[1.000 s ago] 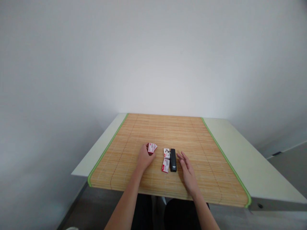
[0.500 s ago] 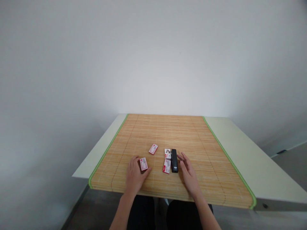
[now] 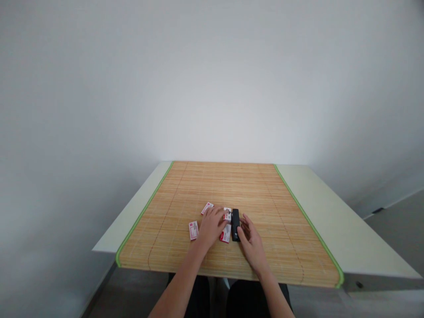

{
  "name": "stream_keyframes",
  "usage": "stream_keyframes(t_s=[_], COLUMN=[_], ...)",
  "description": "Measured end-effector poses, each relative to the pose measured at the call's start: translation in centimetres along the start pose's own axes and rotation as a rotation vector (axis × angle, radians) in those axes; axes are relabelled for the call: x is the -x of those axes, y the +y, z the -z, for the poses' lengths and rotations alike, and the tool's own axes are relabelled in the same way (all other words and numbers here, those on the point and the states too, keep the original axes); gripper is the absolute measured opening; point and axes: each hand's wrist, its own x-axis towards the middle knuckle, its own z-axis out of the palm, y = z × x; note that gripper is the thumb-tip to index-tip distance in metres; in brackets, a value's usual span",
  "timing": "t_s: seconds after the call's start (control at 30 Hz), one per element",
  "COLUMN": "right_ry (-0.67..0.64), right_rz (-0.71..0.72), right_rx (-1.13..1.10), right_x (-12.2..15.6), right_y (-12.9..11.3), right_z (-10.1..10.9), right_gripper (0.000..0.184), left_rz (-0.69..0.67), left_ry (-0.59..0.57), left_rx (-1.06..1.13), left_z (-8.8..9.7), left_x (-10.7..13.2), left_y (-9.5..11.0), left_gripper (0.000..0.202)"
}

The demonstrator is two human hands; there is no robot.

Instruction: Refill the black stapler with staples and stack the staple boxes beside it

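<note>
My left hand (image 3: 211,226) is open, reaching over the mat with its fingers spread. Its fingertips are at a small white and red box (image 3: 227,216) and partly cover it; whether they touch it I cannot tell. Just below lies a second such box (image 3: 225,235), near my left thumb. A third box (image 3: 207,206) lies beyond my left hand, partly hidden by it, and another box (image 3: 194,230) lies to its left. A black stapler (image 3: 235,224) lies lengthwise right of the middle boxes. My right hand (image 3: 253,249) is open beside it, thumb at the stapler's near end and fingers loosely curved.
A bamboo mat (image 3: 225,183) with green edging covers the middle of a white table (image 3: 318,198). A white wall (image 3: 218,88) rises behind the table's far edge. The mat's near edge hangs close to my legs (image 3: 248,298).
My left hand has left the leftmost box and moved right to the middle boxes. My right hand has come closer to the stapler. The view has shifted slightly.
</note>
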Motion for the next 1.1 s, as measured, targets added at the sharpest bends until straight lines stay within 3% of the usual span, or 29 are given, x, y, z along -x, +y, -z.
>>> stream_keyframes(t_s=[0.17,0.27,0.43,0.63,0.8,0.9,1.0,1.1], right_ry=[-0.006,0.0,0.016,0.064,-0.011,-0.081,-0.142,-0.295], right_rz=[-0.003,-0.005,-0.061,-0.088,-0.073,-0.025,0.06,0.123], right_rx=[0.029,0.035,-0.06,-0.045,0.004,0.152,0.322,0.383], right_x=[0.0,0.0,-0.3,-1.0,-1.8,-2.9,-4.7,-6.6], right_y=[-0.3,-0.7,-0.9,-0.3,-0.4,-1.3,-2.4,-3.3], right_z=[0.0,0.0,0.0,-0.2,0.3,1.2,2.0,2.3], right_gripper=[0.062,0.061,0.06,0.06,0.046,0.037,0.038,0.042], left_rz=[0.132,0.156,0.195,0.221,0.173,0.106,0.036,0.063], left_ry=[0.051,0.1,0.183,0.024,-0.018,-0.068,-0.109,-0.053], left_rx=[-0.055,-0.068,-0.011,0.059,0.04,0.043,0.048,0.035], left_z=[-0.5,0.1,0.2,-0.4,-0.1,0.2,0.5,0.4], left_x=[-3.3,-3.9,-0.3,5.0,5.8,5.9,6.0,6.2], left_y=[-1.5,-1.4,0.7,3.1,3.8,4.2,4.6,4.8], left_gripper=[0.031,0.029,0.022,0.03,0.034,0.039,0.04,0.038])
